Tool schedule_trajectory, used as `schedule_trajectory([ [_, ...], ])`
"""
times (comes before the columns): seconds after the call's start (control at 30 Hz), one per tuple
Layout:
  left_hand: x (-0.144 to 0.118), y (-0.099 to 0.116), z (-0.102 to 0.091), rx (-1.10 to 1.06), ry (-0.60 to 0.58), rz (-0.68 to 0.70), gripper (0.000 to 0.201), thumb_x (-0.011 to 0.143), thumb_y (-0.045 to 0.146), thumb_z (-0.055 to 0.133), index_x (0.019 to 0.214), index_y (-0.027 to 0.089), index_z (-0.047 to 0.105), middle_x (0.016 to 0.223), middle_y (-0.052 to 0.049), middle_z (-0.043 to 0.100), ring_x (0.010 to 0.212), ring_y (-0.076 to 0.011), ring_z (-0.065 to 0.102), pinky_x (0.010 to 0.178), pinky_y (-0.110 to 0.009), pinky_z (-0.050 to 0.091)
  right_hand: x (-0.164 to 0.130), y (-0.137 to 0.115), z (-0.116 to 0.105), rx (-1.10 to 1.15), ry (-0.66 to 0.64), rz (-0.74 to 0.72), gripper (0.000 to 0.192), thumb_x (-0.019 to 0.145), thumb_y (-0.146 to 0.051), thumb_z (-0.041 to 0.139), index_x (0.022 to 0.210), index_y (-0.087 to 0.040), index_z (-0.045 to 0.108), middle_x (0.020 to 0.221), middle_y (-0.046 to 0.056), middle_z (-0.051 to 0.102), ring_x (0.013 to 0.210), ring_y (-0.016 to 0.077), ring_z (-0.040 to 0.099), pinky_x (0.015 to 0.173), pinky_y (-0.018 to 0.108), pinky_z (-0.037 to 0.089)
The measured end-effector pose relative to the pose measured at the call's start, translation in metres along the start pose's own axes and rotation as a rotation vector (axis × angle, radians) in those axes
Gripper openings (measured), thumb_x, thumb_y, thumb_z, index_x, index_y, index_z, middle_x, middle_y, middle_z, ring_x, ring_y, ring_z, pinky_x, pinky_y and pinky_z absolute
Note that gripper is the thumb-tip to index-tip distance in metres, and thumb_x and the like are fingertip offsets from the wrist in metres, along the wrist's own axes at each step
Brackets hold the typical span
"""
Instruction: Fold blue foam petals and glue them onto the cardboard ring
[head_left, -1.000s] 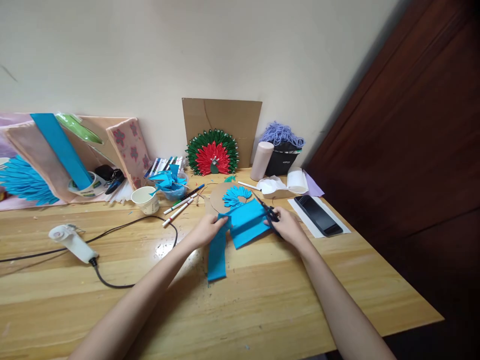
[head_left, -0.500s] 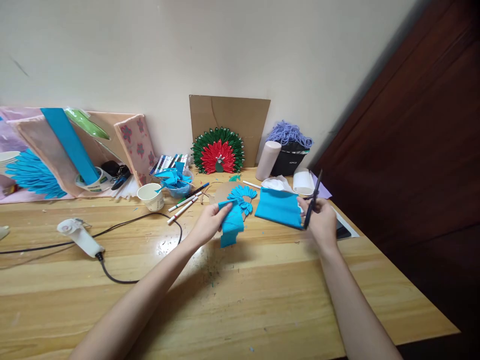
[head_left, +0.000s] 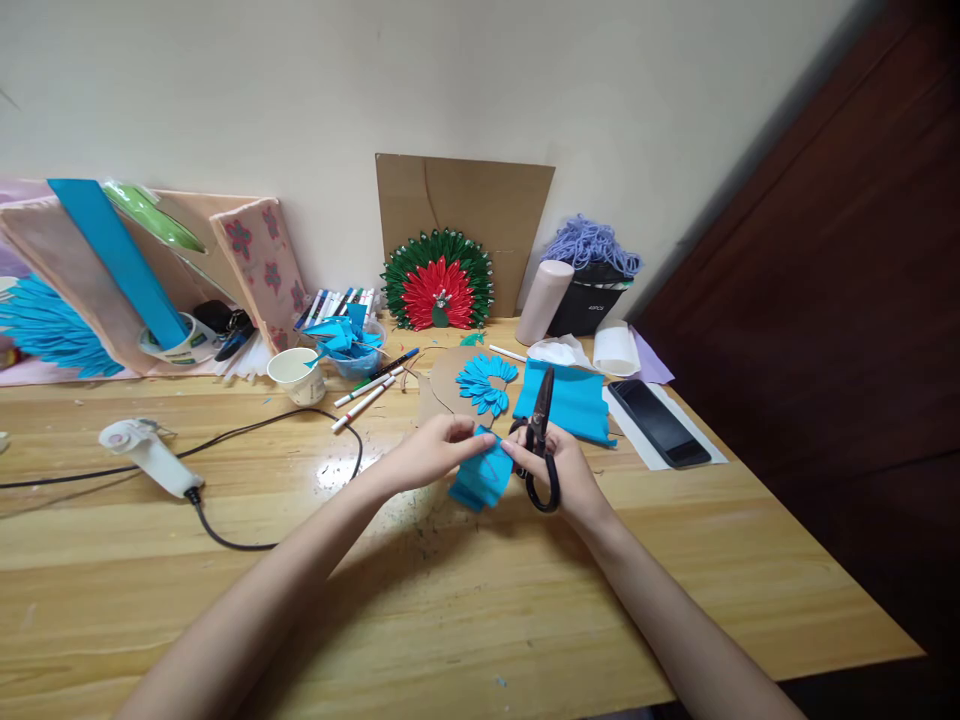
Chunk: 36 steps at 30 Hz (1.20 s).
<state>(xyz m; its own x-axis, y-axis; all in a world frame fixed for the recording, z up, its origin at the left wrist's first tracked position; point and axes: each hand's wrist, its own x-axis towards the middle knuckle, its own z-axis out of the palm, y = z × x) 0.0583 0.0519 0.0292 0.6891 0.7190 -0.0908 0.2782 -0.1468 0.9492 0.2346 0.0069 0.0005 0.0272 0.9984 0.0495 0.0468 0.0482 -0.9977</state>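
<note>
Between thumb and fingers my left hand [head_left: 442, 447] pinches a small folded piece of blue crepe paper [head_left: 480, 478], with a faint line drawn on it. My right hand [head_left: 559, 465] grips black scissors [head_left: 541, 425], blades pointing up, while its thumb and fingertip also touch the right edge of that piece. Just beyond the hands, a ring of blue paper petals [head_left: 487, 385] lies on a round cardboard piece [head_left: 450, 375]. A larger blue crepe sheet [head_left: 566, 400] rests flat behind the scissors.
Right of the sheet lies a phone [head_left: 660, 423] on white paper. A white glue gun [head_left: 154, 458] with a black cord is at left. Markers [head_left: 364, 403], a paper cup [head_left: 297, 376] and a tub of blue scraps [head_left: 349, 345] stand behind. A red-green peacock craft [head_left: 439, 285] leans against cardboard [head_left: 480, 200].
My right hand with the scissors has come left from the large blue sheet to the small piece. My left hand has shifted slightly right, and the phone is now uncovered.
</note>
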Motion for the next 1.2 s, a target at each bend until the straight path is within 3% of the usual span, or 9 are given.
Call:
schedule_trajectory([
  [0.27,-0.001,0.003,0.01,0.31,0.332,0.063,0.034,0.085,0.04,0.041,0.063,0.017,0.051,0.057,0.002,0.049,0.055,-0.0116,0.044,0.051,-0.023,0.029,-0.006,0.001,0.011,0.091,0.012,0.03,0.035,0.065,-0.043,0.072,0.066,-0.018,0.047,0.065,-0.001,0.058,0.056,0.0121,0.057,0.058,0.026,0.05],
  [0.47,0.0,0.001,0.016,0.251,0.432,0.098,0.032,0.083,0.041,0.046,0.069,0.017,0.059,0.064,0.0,0.058,0.061,-0.0135,0.05,0.054,-0.022,0.032,-0.009,-0.002,0.012,0.121,0.046,0.027,0.035,0.065,-0.044,0.072,0.068,-0.019,0.047,0.063,-0.001,0.059,0.058,0.0146,0.06,0.062,0.028,0.05],
  [0.6,0.0,0.001,0.011,0.206,0.573,0.125,0.031,0.083,0.04,0.047,0.069,0.016,0.059,0.062,0.001,0.055,0.059,-0.0114,0.047,0.054,-0.021,0.032,-0.012,0.006,0.015,0.253,-0.15,0.168,0.042,0.077,-0.061,0.05,0.077,-0.019,0.045,0.055,-0.001,0.058,0.05,0.0152,0.06,0.053,0.027,0.048],
  [0.77,0.0,0.003,-0.003,0.176,0.795,0.126,0.029,0.082,0.038,0.05,0.064,0.015,0.054,0.061,0.002,0.05,0.059,-0.0106,0.044,0.056,-0.021,0.032,-0.019,0.021,0.02,0.371,-0.409,0.249,0.07,0.063,-0.084,0.033,0.082,-0.019,0.047,0.058,-0.002,0.052,0.049,0.014,0.056,0.058,0.033,0.051],
  [0.87,0.001,0.003,-0.008,0.121,0.836,0.116,0.028,0.081,0.037,0.051,0.064,0.015,0.054,0.062,0.002,0.051,0.06,-0.0105,0.045,0.057,-0.021,0.033,-0.022,0.025,0.022,0.305,-0.471,0.27,0.077,0.062,-0.085,0.03,0.087,-0.016,0.051,0.062,-0.001,0.05,0.05,0.0123,0.054,0.061,0.034,0.051],
  [1.0,0.002,0.001,-0.006,0.084,0.847,0.102,0.028,0.081,0.037,0.051,0.064,0.015,0.054,0.061,0.002,0.051,0.058,-0.0106,0.045,0.055,-0.021,0.033,-0.024,0.026,0.022,0.215,-0.532,0.263,0.077,0.065,-0.085,0.025,0.087,-0.015,0.052,0.059,0.0,0.05,0.05,0.0137,0.055,0.052,0.029,0.048],
  [1.2,0.004,-0.002,0.0,0.093,0.814,0.08,0.029,0.081,0.037,0.051,0.061,0.016,0.052,0.057,0.003,0.048,0.056,-0.0106,0.044,0.054,-0.022,0.032,-0.026,0.026,0.022,0.15,-0.522,0.208,0.073,0.066,-0.083,0.025,0.084,-0.016,0.05,0.052,-0.003,0.047,0.043,0.0114,0.05,0.044,0.023,0.042],
])
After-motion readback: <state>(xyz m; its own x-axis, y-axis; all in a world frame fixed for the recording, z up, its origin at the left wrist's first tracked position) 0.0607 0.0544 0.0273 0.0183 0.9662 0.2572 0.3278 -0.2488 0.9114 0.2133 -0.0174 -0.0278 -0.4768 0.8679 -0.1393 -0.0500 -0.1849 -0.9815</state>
